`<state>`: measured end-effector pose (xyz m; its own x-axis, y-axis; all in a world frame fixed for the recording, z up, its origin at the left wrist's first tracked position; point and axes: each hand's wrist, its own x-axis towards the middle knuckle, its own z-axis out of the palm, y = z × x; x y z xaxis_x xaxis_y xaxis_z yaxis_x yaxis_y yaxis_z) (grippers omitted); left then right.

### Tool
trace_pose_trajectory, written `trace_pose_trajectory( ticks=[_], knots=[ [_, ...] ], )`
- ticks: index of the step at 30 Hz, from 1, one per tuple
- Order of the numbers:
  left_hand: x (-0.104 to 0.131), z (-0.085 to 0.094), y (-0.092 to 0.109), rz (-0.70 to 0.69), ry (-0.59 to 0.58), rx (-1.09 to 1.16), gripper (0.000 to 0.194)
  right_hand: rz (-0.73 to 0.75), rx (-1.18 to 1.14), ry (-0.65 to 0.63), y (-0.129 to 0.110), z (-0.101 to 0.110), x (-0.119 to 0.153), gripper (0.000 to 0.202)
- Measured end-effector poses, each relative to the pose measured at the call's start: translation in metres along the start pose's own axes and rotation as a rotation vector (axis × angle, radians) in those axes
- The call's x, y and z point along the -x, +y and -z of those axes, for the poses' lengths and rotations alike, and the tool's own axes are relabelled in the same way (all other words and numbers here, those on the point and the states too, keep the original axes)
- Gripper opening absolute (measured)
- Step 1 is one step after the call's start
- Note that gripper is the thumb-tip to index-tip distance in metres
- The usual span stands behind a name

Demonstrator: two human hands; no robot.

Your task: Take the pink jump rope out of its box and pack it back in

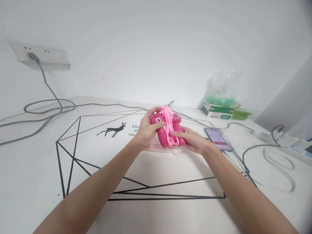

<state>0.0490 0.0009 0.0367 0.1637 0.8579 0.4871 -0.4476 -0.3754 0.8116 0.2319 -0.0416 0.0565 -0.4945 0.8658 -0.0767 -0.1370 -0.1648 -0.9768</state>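
Note:
Two dark pink handles with cartoon eyes (163,137) and a bundled light pink cord (168,123) are held together above the white table. My left hand (148,128) grips the left handle, its thumb near the cartoon eye. Around the lower right part is my right hand (192,140), with fingers on the cord and the right handle. The cord lies folded in loops over the front of the handles, tied near its middle. Below them a flat pale pink item (158,148) rests on the table, partly hidden by the hands.
A phone (219,139) lies right of my right hand. Green and white boxes (218,111) with a plastic bag (221,90) stand at the back right. Grey cables (48,120) run along the left and back. A wall socket (48,55) is at left.

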Motion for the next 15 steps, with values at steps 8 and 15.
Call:
trace_pose_trajectory(
  ticks=[8, 15],
  knots=[
    [0.0013, 0.0003, -0.0022, 0.044, -0.010, 0.044, 0.051, -0.052, -0.036, -0.048, 0.0045, -0.0005, -0.0003, 0.050],
    [0.0020, -0.0013, -0.0042, 0.097, -0.016, 0.146, 0.054, -0.031, 0.019, 0.037, 0.0074, -0.0059, -0.0031, 0.045]
  ],
)
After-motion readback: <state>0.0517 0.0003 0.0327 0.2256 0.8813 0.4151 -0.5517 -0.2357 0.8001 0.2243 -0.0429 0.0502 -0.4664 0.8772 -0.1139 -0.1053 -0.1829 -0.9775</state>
